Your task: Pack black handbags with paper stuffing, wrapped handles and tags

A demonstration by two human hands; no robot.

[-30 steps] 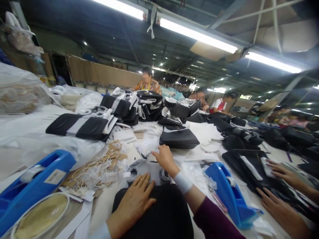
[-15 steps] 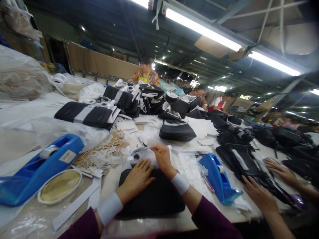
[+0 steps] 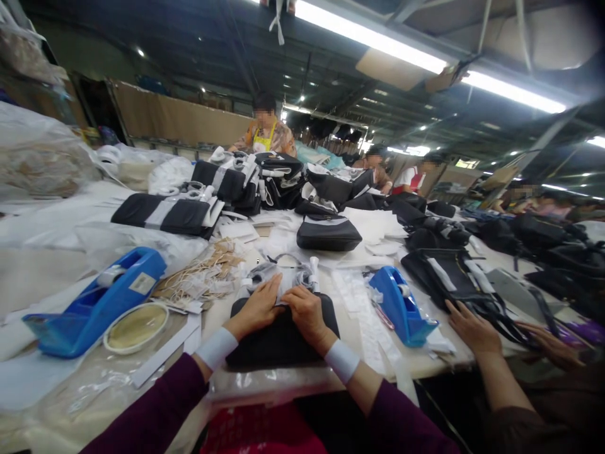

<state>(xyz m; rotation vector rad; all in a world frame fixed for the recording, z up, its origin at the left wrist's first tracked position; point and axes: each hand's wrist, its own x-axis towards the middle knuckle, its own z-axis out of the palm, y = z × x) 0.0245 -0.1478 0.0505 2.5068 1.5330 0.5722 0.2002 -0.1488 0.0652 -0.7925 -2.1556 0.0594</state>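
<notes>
A black bag [image 3: 278,343] lies flat on the table edge in front of me, its top end wrapped in clear plastic with white paper [image 3: 288,275]. My left hand [image 3: 258,307] rests on the bag's upper left, fingers together and pressed at the wrapped part. My right hand [image 3: 306,310] sits beside it on the upper right, fingers curled down onto the same wrapped end. Both wrists wear white cuffs over maroon sleeves.
A blue tape dispenser [image 3: 97,301] and a tape roll [image 3: 136,326] lie left; another blue dispenser [image 3: 401,304] stands right. Paper tags [image 3: 203,277] lie behind. Black bags [image 3: 327,232] are piled across the table. A co-worker's hands [image 3: 472,328] handle a bag at right.
My right hand has come back from the far side of the table to the bag's wrapped end, beside my left hand. The camera has tipped back, showing more of my sleeves.
</notes>
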